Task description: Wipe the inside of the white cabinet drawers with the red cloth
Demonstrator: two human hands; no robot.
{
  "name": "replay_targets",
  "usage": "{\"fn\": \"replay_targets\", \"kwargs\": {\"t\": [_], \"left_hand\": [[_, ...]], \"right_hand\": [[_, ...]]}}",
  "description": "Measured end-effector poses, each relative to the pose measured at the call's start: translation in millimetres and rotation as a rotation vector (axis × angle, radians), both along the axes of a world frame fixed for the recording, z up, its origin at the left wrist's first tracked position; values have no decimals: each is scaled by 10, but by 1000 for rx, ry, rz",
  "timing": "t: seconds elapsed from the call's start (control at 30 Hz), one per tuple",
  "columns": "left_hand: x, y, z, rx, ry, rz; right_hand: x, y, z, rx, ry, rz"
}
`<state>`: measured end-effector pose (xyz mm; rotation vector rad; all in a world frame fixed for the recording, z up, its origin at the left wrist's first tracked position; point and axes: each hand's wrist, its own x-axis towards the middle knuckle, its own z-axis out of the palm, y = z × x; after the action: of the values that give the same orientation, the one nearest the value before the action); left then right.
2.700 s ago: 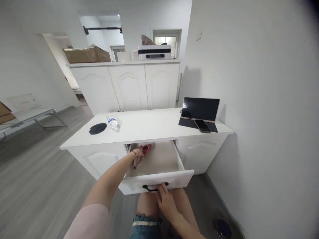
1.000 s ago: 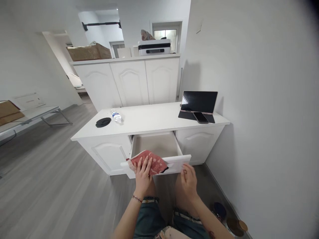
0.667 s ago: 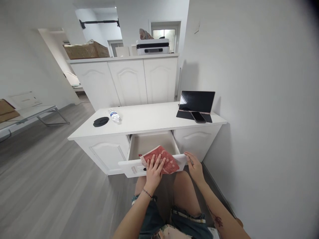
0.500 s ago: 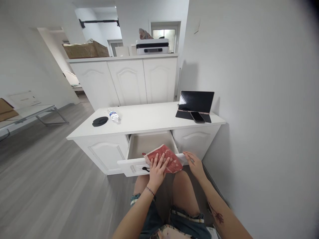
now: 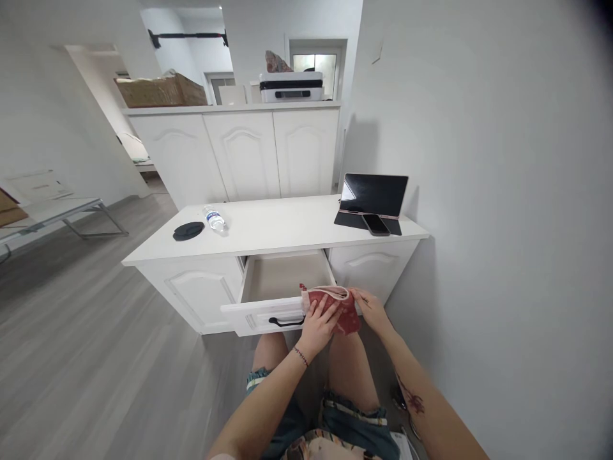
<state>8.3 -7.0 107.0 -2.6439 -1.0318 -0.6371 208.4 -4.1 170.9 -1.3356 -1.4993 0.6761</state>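
A red patterned cloth (image 5: 348,321) with a pale edge is bunched over the right part of the front of a white drawer (image 5: 256,317), which is pulled out. My left hand (image 5: 322,326) presses the cloth against the drawer front, its fingers spread over the fabric. At the drawer front's right end, my right hand (image 5: 373,312) is closed around the corner. Its fingertips meet the cloth's edge, and part of the grip is hidden. The black handle (image 5: 286,322) shows to the left of the cloth.
On the white desk (image 5: 278,220) are a tablet (image 5: 374,193) on a stand, a phone (image 5: 376,224), a plastic bottle (image 5: 216,221) and a flat black object (image 5: 188,230). A wall (image 5: 488,223) stands close on the right. My knees are below the drawer.
My left hand and the cloth have slid right along the drawer front, baring more of the handle. The cloth is now more bunched and reaches my right hand, which has barely moved.
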Motion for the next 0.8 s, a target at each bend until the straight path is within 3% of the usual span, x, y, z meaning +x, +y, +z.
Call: {"fn": "replay_targets", "kwargs": {"t": [0.2, 0.43, 0.8], "left_hand": [[118, -4, -88, -5, 96, -71], [130, -78, -442, 4, 115, -25], [-236, -21, -620, -82, 140, -113]], "right_hand": [[38, 44, 65, -34, -67, 23], [16, 78, 17, -16, -37, -25], [10, 62, -13, -24, -12, -47]]}}
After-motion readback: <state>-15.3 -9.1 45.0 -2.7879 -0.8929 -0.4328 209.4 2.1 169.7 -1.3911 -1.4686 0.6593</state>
